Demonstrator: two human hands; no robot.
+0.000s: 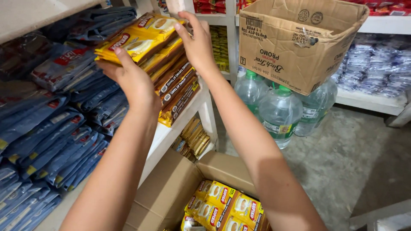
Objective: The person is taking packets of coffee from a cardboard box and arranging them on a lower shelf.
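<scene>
Overhead, yellow packets (141, 36) between both hands — blue packs (60, 119) left, water bottles (280, 113) right

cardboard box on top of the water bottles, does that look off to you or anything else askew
Yes. The empty cardboard box sits upside-down-printed and tilted atop the green-capped water bottles, its flap bent. The yellow sachet stack on the shelf leans forward under both hands.

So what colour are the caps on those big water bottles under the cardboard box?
Green caps on clear water bottles, seen in the head view.
</scene>
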